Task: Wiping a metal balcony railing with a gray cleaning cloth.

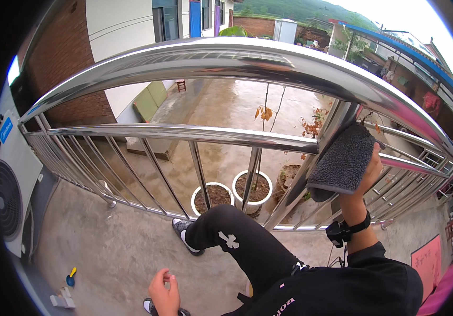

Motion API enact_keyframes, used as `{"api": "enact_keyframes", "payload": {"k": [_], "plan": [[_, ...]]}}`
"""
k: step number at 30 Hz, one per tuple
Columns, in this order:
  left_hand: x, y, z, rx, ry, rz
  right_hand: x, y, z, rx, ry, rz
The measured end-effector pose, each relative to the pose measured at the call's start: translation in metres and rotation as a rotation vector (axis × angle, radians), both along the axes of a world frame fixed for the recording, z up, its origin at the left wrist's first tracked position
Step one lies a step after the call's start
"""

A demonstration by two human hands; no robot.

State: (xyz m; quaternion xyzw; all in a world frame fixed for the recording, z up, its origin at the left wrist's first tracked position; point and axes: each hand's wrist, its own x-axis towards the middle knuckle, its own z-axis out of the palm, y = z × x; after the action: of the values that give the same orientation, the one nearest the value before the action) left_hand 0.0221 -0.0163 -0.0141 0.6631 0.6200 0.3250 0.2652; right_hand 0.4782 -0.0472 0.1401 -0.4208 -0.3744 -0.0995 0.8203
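A dark grey terry cloth (pixel 343 162) is in my right hand (pixel 371 170), which presses it around a thick upright post (pixel 331 122) of the stainless steel railing, just below the curved top rail (pixel 226 59). The cloth hides most of my right fingers. My left hand (pixel 164 292) hangs low over the concrete floor at the bottom of the view, fingers loosely curled, with nothing in it and touching no part of the railing. A black device is strapped to my right wrist.
An air conditioner outdoor unit (pixel 9 197) stands at the left. Beyond the balusters are white-rimmed plant pots (pixel 252 187) and a wet courtyard. A small blue and yellow object (pixel 71 277) and white blocks (pixel 63 299) lie on the floor. A pink sheet (pixel 426 264) bearing writing is at right.
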Motion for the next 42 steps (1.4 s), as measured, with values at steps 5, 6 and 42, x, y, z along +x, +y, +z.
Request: {"api": "enact_keyframes", "payload": {"k": [5, 6, 42], "plan": [[0.012, 0.01, -0.011, -0.014, -0.02, -0.084, -0.018, 0.009, -0.01, -0.007, -0.074, -0.245], [0.011, 0.007, -0.012, -0.029, -0.013, -0.078, -0.027, 0.007, -0.005, -0.087, -0.421, -0.446], [-0.023, -0.045, -0.001, 0.11, 0.288, -0.068, -0.47, 0.499, 0.029, -0.839, -1.447, -0.414]]}}
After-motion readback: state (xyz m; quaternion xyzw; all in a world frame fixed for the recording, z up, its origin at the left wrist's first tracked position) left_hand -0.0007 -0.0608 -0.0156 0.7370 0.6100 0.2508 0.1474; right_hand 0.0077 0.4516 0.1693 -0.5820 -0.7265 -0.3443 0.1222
